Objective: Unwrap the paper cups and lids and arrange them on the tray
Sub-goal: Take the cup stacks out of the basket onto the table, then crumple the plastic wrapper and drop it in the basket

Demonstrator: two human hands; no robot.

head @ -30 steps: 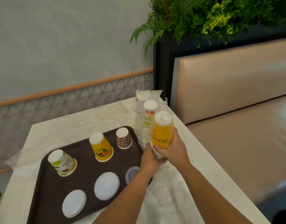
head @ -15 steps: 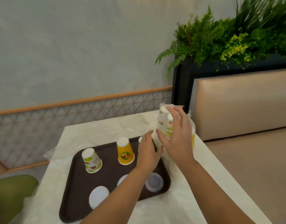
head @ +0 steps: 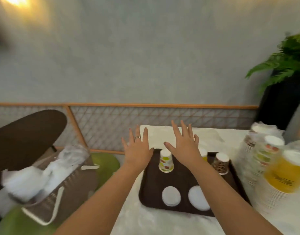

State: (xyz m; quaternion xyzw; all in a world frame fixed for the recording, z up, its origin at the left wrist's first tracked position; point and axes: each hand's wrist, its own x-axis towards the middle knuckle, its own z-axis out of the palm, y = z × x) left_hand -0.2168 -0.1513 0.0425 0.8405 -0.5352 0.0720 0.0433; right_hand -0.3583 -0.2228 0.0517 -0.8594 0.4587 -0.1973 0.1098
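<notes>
Saw a dark brown chair back (head: 25,133) at the far left of the frame. Noted, lower left, a brown woven bag (head: 67,194) with cream handles, stuffed with crumpled clear plastic wrap (head: 44,173) and sitting on a green seat cushion (head: 105,165).

Found the left hand (head: 137,153) left of centre, fingers straight and spread wide, gripping nothing, palm down over the near-left corner of the white table (head: 162,223). Spotted a ring (head: 137,137) on one finger.

Found the dark brown tray (head: 151,184) lying flat on the table just right of that hand. Counted on its far part a cup with green and red print (head: 165,161), standing upside down. Counted on its near part two white lids (head: 171,196) (head: 198,198) lying flat, side by side and apart.

Found the right hand (head: 183,148) at centre, likewise spread wide and empty, hovering above the tray's far edge. Made out a yellow cup (head: 203,154) mostly hidden behind it. Saw a leopard-print cup (head: 221,163) upside down near the tray's far-right corner.

Noted at the right edge, off the tray, blurred stacks of cups in plastic: a printed stack (head: 264,150) and a yellow stack (head: 288,175). Saw a fern (head: 286,60) in a black planter (head: 278,106) at upper right.
</notes>
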